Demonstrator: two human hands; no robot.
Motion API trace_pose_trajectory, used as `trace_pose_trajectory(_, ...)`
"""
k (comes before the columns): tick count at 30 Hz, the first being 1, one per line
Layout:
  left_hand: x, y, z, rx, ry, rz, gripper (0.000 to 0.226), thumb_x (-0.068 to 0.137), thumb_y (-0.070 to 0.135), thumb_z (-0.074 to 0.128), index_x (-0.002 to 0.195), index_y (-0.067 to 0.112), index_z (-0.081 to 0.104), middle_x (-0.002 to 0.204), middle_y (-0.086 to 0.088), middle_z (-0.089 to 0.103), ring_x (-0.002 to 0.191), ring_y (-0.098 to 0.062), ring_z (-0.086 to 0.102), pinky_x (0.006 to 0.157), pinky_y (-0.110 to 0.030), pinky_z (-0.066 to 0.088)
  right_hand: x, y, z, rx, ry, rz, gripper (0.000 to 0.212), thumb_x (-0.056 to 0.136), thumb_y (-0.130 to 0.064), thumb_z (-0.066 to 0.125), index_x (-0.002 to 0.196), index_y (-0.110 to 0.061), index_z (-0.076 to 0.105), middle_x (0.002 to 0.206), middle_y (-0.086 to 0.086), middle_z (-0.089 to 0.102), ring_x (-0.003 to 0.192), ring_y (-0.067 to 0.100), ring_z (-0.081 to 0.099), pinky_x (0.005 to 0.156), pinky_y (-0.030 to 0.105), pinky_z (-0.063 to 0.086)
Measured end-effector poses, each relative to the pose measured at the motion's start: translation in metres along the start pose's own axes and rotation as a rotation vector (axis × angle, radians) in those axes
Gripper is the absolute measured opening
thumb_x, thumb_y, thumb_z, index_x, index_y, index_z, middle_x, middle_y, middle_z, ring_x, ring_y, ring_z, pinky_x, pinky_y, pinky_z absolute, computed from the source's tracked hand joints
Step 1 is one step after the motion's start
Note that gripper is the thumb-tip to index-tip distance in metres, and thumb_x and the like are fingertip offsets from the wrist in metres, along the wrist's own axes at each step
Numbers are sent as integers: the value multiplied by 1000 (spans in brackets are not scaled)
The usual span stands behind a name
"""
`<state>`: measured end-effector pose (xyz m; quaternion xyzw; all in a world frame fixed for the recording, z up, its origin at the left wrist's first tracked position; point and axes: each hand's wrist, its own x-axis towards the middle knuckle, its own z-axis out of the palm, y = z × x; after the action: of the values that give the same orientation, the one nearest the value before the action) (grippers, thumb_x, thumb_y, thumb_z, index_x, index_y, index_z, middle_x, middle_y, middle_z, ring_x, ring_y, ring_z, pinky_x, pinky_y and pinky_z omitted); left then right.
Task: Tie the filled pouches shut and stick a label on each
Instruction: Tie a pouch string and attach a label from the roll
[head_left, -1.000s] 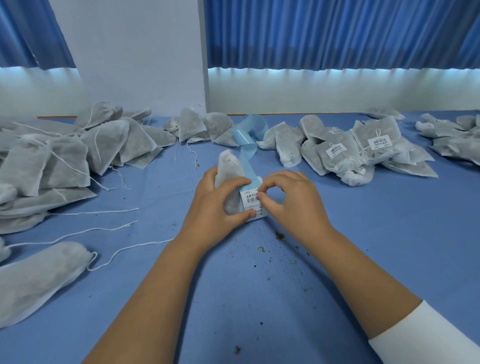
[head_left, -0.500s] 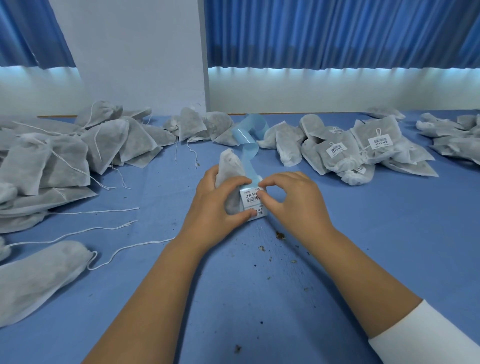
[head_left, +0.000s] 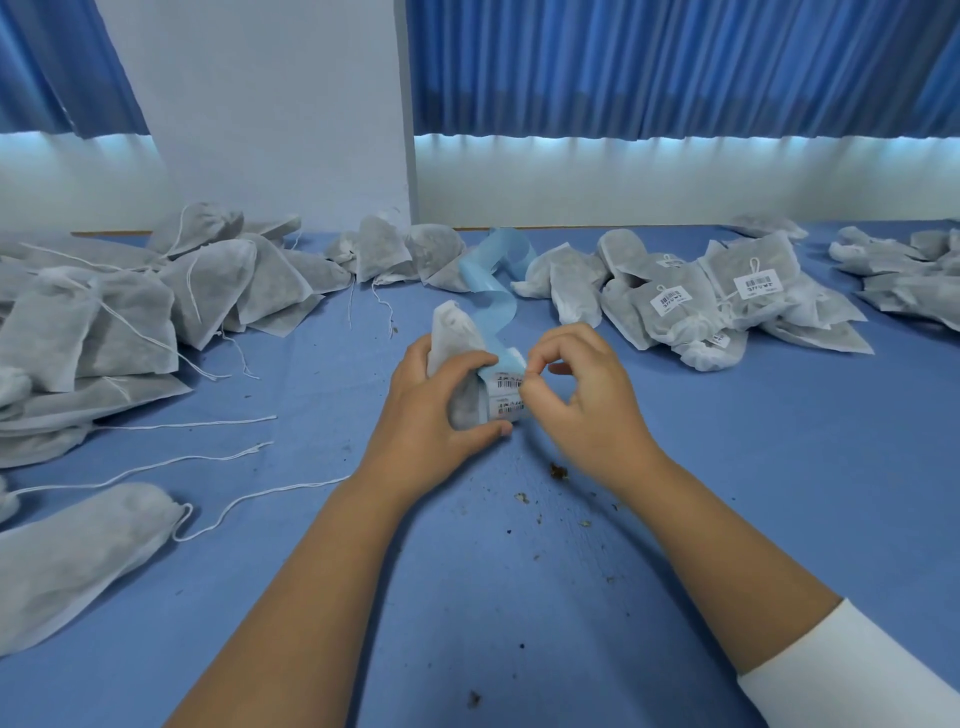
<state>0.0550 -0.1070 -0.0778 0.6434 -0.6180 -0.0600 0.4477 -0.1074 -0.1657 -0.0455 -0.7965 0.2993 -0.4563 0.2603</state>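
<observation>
The pouch (head_left: 454, 332) stands upright in mid-table, just in front of the person, gripped by the left hand (head_left: 436, 410), whose fingers curl round it while the thumb pins the blue backing strip (head_left: 493, 291) against its side. Two barcoded labels show on that strip; the right hand (head_left: 587, 395) pinches the edge of the upper label (head_left: 506, 383) narrowly between thumb and forefinger, other fingers curled clear. The step looks like peeling: it should go best by lifting one corner slowly, keeping the strip pinned flat so the label does not curl back on itself, then pressing it onto a smooth stretch of cloth away from the tied neck. Against half a second ago, the right fingertips have shifted up to the label's edge, uncovering a second label below; the left hand has hardly moved. Labelled pouches (head_left: 748, 291) lie heaped to the right, unlabelled ones (head_left: 130, 312) to the left, on the blue table (head_left: 519, 597).
</observation>
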Motion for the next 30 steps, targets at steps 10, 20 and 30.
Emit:
trace_pose_trajectory(10, -2, 2, -3, -33, -6, 2, 65, 72, 40, 86, 130, 41, 58, 132, 10, 33, 129, -10, 37, 106, -21, 32, 2, -10, -7, 354, 197, 116, 23, 86, -6, 65, 83, -28, 60, 104, 5, 56, 93, 1, 55, 75, 10, 44)
trace_pose_trajectory(20, 3, 40, -35, -472, 120, -153, 80, 87, 32, 63, 143, 66, 18, 118, 27, 64, 107, 10, 60, 86, -17, 49, 5, -4, -5, 422, 29, 334, 52, 89, -10, 65, 129, -40, 51, 94, 2, 71, 89, 9, 65, 98, 45, 51)
trace_pose_trajectory(30, 2, 45, -50, -684, -257, -301, 56, 62, 31, 72, 117, 37, 64, 97, 17, 73, 85, 1, 68, 65, -12, 50, 8, -9, -8, 807, -108, 344, 70, 90, -8, 66, 145, -36, 34, 106, 9, 74, 95, 19, 71, 75, 24, 55)
